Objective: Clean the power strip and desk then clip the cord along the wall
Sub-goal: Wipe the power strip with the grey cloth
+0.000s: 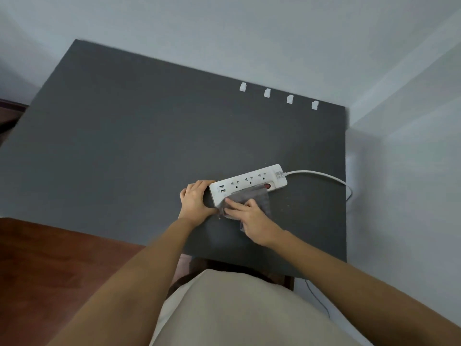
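A white power strip with a red switch lies on the dark grey desk, right of centre. My left hand grips its left end. My right hand presses a grey cloth against the strip's near edge; the cloth covers part of that edge. The strip's white cord runs right and drops over the desk's right edge. Small pale crumbs dot the desk around the strip.
Several white cord clips sit in a row along the desk's far edge by the pale wall. A second wall closes the right side. Brown wooden floor lies to the left.
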